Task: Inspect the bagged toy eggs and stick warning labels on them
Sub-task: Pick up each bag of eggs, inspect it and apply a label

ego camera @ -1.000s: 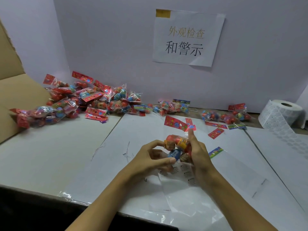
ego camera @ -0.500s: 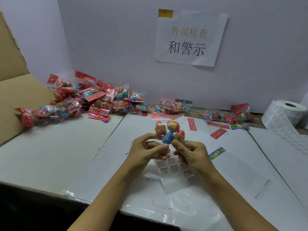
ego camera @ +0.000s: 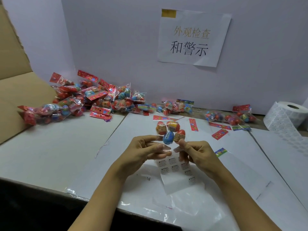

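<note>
Held up over the label sheet (ego camera: 176,170): one bag of toy eggs (ego camera: 170,131), four eggs showing, red header card at the far end, long axis running away from the body. Pinched at the near, lower edge from both sides, left hand (ego camera: 143,150) with thumb and fingers curled onto the clear film, right hand (ego camera: 198,153) likewise, thumb up against the lowest red egg. Both grips narrow, holding the bag only; no label visibly on either fingertip.

Directly beneath the bag and between the wrists: the label sheet, flat on the white table (ego camera: 58,155), warning labels in rows, partly hidden by the right fingers. Probably the next need: one hand freed to peel a label. Right hand nearer the sheet's remaining labels; left hand able to keep the bag steady.

Farther from the sheet, against the back wall to the left: a pile of bagged eggs (ego camera: 86,100). Far right: a few more bags (ego camera: 231,117) and a label roll (ego camera: 286,115). Loose header cards (ego camera: 220,134) just right of the held bag. Nothing between the hands and the sheet; main risk, slippery film shifting once one pinch lets go.
</note>
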A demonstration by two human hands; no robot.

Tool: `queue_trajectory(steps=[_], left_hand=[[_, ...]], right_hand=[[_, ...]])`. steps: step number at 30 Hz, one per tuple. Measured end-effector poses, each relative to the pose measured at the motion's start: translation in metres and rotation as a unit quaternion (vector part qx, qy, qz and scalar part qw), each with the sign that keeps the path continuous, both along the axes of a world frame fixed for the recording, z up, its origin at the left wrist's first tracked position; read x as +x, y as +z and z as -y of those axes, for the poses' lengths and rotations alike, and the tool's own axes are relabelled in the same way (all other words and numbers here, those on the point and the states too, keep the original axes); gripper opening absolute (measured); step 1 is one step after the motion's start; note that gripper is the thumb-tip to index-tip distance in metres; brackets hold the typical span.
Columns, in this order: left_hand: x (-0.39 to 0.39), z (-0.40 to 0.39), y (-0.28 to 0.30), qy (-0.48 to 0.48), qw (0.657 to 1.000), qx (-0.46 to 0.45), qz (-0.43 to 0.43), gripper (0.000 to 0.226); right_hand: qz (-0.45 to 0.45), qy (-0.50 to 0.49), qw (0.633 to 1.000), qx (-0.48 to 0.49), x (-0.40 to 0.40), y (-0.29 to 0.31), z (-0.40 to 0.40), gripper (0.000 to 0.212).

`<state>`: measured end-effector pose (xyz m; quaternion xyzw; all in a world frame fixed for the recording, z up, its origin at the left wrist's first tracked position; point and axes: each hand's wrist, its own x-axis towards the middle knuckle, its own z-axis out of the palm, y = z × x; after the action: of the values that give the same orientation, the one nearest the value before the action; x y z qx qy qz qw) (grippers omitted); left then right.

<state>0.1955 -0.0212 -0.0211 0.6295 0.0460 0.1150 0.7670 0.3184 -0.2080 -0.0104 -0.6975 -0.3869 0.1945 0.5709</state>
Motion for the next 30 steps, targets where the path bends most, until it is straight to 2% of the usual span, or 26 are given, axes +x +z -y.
queue_trajectory(steps=[4, 10, 14, 17, 20, 22, 24, 25, 28, 30], left_hand=[[-0.001, -0.002, 0.000, -0.020, 1.000, 0.000, -0.008, 0.038], [-0.004, -0.007, 0.002, -0.077, 0.994, -0.070, -0.012, 0.042], [-0.002, 0.001, 0.005, -0.019, 0.994, -0.105, -0.033, 0.043], [0.004, 0.009, 0.004, 0.060, 0.996, -0.044, -0.041, 0.046], [0.005, 0.007, 0.003, 0.123, 0.991, -0.048, -0.030, 0.041], [0.003, 0.006, 0.002, 0.120, 0.992, -0.025, -0.026, 0.031], [0.003, 0.008, -0.001, 0.095, 0.995, 0.010, -0.027, 0.022], [0.003, 0.010, -0.002, 0.089, 0.995, 0.025, -0.032, 0.020], [0.003, 0.013, -0.006, 0.075, 0.996, 0.041, -0.015, 0.015], [0.002, 0.013, -0.007, 0.068, 0.996, 0.060, 0.007, 0.015]], right_hand=[[0.021, -0.043, 0.999, 0.018, 0.004, 0.002, 0.002, 0.043], [-0.037, 0.009, 0.999, 0.021, 0.005, 0.002, 0.008, 0.034], [-0.032, 0.041, 0.998, 0.020, 0.003, -0.002, 0.007, 0.031], [-0.028, 0.061, 0.998, -0.014, 0.000, -0.005, 0.006, 0.049], [-0.022, 0.033, 0.998, -0.055, -0.002, -0.007, 0.002, 0.059], [0.017, -0.019, 0.999, -0.036, -0.003, -0.004, 0.000, 0.073], [0.011, -0.050, 0.999, 0.000, -0.005, -0.003, -0.002, 0.085], [0.003, -0.053, 0.999, 0.007, -0.006, -0.002, -0.003, 0.081], [0.022, -0.039, 0.999, 0.009, -0.008, -0.004, -0.007, 0.040], [0.028, -0.037, 0.999, 0.025, -0.009, -0.005, -0.008, 0.026]])
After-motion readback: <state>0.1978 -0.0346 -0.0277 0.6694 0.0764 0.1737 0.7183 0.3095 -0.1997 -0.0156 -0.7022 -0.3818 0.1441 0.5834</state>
